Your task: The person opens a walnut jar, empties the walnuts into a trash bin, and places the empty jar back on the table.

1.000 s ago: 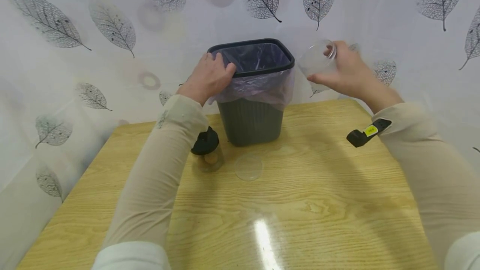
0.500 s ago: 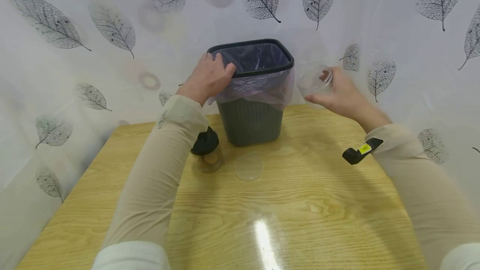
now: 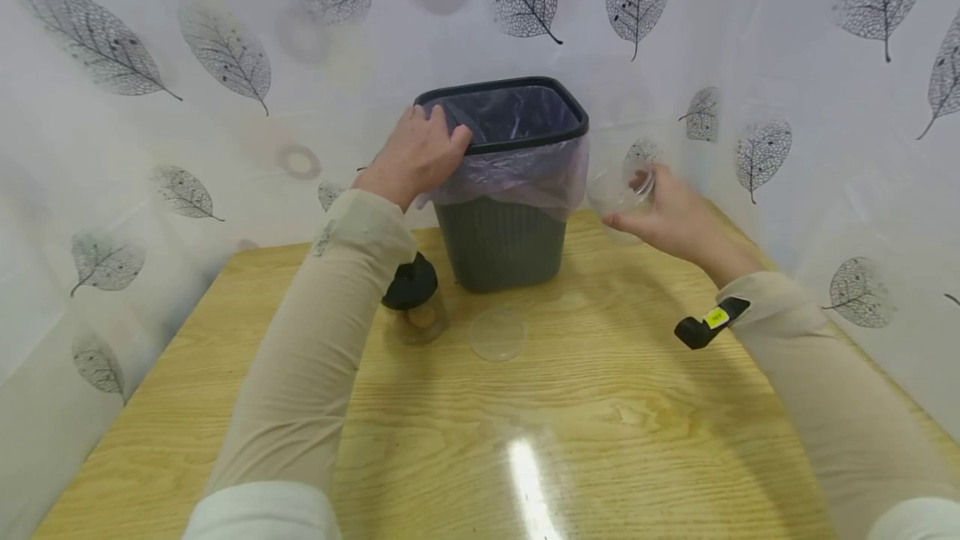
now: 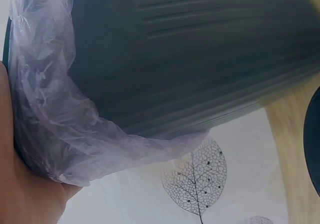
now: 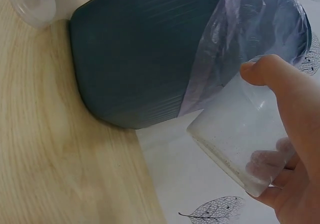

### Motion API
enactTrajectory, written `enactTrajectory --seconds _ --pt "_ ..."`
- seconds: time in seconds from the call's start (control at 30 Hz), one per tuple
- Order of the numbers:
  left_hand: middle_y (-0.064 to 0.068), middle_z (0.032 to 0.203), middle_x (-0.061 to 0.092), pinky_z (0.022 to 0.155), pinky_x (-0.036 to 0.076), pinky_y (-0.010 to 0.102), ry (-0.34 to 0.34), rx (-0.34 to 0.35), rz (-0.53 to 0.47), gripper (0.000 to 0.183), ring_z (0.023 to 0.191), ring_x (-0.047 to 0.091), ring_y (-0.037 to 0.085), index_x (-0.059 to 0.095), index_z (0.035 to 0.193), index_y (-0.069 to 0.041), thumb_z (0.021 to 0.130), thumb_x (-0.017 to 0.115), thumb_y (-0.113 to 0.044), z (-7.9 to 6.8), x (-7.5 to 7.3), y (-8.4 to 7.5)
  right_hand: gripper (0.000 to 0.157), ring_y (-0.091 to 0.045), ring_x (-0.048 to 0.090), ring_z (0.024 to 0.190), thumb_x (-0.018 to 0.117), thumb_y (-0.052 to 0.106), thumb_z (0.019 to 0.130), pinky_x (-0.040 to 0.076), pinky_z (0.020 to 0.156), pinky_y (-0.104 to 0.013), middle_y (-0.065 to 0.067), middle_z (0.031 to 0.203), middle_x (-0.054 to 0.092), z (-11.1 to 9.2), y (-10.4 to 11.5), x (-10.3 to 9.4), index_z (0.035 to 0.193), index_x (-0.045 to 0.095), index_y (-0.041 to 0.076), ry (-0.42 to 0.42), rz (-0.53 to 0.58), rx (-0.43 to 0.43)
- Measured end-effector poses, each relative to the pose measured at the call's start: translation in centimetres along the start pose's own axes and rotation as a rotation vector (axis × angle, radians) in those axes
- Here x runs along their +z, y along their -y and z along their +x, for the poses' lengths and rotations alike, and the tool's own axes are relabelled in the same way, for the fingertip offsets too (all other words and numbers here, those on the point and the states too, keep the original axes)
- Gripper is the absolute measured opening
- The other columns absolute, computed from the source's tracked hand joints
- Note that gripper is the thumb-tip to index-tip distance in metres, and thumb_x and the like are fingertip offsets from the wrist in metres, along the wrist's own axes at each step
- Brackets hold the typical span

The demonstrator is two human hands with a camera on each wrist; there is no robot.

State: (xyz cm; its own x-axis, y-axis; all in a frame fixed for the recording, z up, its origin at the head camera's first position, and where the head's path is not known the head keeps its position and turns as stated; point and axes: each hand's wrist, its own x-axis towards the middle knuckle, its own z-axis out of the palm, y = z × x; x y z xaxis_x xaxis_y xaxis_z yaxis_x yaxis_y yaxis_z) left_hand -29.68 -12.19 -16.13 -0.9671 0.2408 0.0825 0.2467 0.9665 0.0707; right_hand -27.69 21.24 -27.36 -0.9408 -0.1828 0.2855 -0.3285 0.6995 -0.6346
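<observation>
Cup (image 5: 232,126), clear and tilted, is hanging in air just right of dark bin (image 3: 502,248), right hand (image 3: 671,219) gripping it between thumb and curled fingers. Left hand (image 3: 420,152) is clasping bin's black rim (image 3: 525,142), fingers hooking over edge, purple liner (image 3: 540,177) draping outside. Clear disc (image 3: 498,334) is lying on wooden table (image 3: 637,407) before bin; black-lidded jar (image 3: 412,286) is standing beside left sleeve (image 3: 307,348), partly hidden. Leaf-print sheeting (image 3: 375,48) is hanging behind.

The head camera looks forward and down across the counter (image 3: 637,407) from above. Both wrist cameras sit close in, their pictures turned sideways: the left faces the bin (image 4: 200,69), the right looks past a clear cup (image 5: 235,126) toward that bin, shared by all three views.
</observation>
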Motion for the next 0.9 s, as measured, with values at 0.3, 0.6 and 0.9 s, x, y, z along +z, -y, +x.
enactTrajectory --seconds 0.3,0.6,0.9 --pt "0.026 0.164 0.010 0.127 -0.001 0.041 -0.005 0.007 -0.007 0.071 0.154 0.006 0.038 0.006 0.156 0.007 0.104 0.007 -0.042 0.0 0.1 0.1 0.084 -0.039 0.055 0.111 0.080 0.034 0.081 0.049 0.088 -0.050 -0.026 0.131 0.052 -0.8 -1.3 1.9 0.139 0.035 -0.006 0.000 0.041 0.013" --pt "0.025 0.164 0.010 0.127 -0.001 0.040 -0.007 0.000 -0.015 0.072 0.154 0.005 0.037 0.005 0.156 0.006 0.104 0.006 -0.043 -0.1 0.0 0.0 0.086 -0.040 0.055 0.115 0.082 0.035 0.078 0.046 0.098 -0.054 -0.026 0.130 0.052 -1.2 -2.8 3.7 0.139 0.036 -0.005 0.020 0.052 0.039" --pt "0.025 0.164 0.010 0.127 0.000 0.041 -0.011 -0.002 -0.014 0.071 0.154 0.005 0.038 0.006 0.156 0.007 0.104 0.007 -0.042 0.0 0.0 0.0 0.089 -0.044 0.053 0.117 0.082 0.038 0.079 0.043 0.101 -0.058 -0.030 0.128 0.052 -1.5 -4.0 5.1 0.137 0.036 -0.012 0.044 0.046 0.036"
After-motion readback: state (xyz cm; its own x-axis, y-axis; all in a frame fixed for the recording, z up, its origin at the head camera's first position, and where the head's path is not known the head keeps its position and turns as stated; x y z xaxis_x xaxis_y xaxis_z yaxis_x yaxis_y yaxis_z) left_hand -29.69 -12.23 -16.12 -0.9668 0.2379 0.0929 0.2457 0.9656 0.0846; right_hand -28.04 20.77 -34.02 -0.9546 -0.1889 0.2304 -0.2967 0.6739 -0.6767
